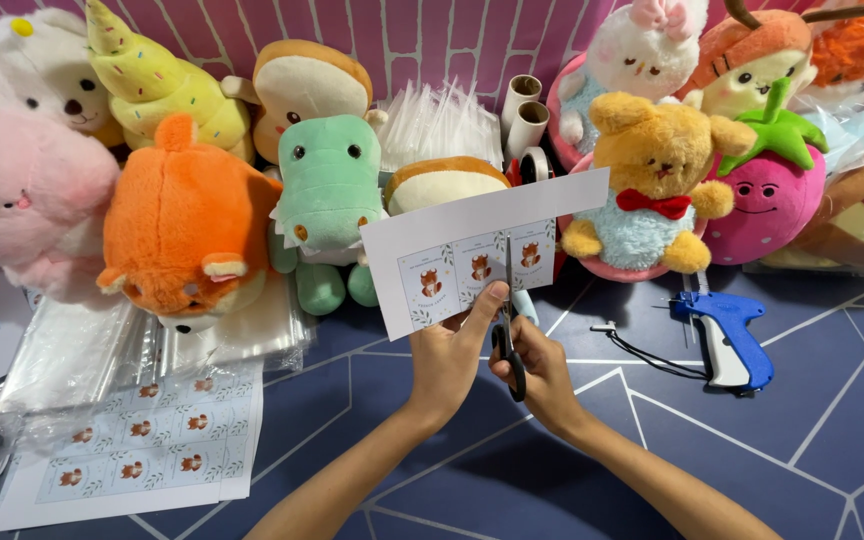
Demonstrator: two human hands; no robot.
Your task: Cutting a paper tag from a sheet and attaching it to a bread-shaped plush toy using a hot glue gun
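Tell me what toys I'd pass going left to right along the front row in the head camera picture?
Pink plush → orange plush → green plush → yellow bear plush → pink strawberry plush.

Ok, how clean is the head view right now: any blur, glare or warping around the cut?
Head view: evenly lit; left hand, right hand, scissors and label strip are sharp. Glare on the clear bags at left. Soft shadows under the forearms. Wide-lens bending stretches the plush toys near the edges.

Toy packing workspace, plush toys (187, 230), tagging gun (727, 340)
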